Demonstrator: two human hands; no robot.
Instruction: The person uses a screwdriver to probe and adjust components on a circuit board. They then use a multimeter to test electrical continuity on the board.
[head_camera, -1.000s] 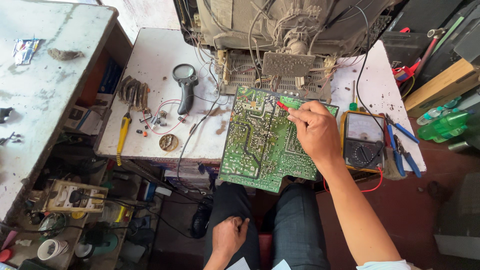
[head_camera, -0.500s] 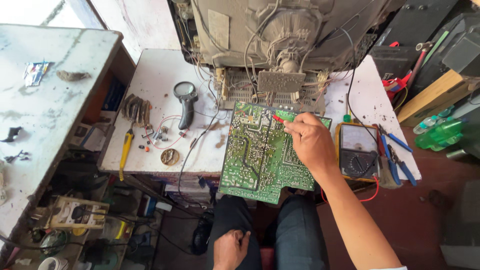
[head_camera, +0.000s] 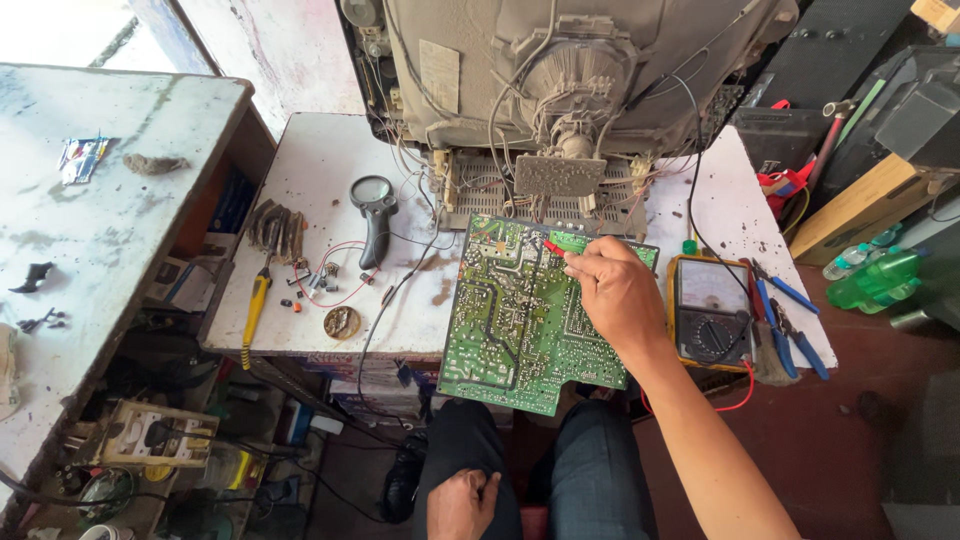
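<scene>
Right hand (head_camera: 618, 298) hides probe (head_camera: 552, 246), apparently pinched.

Right hand (head_camera: 618, 298) stretched forward, bare forearm running down toward the lower right corner of the view. Wrist slightly bent, back of hand turned up, knuckles raised. Fingers curled together in a pinch, tips pointing left and up, thumb tucked beneath and mostly hidden. Left hand (head_camera: 462, 503) drawn low near the bottom edge, resting on the left thigh between the knees, fingers loosely folded inward, nothing seen in its grasp. Left forearm out of view. Both legs bent, knees apart.
</scene>
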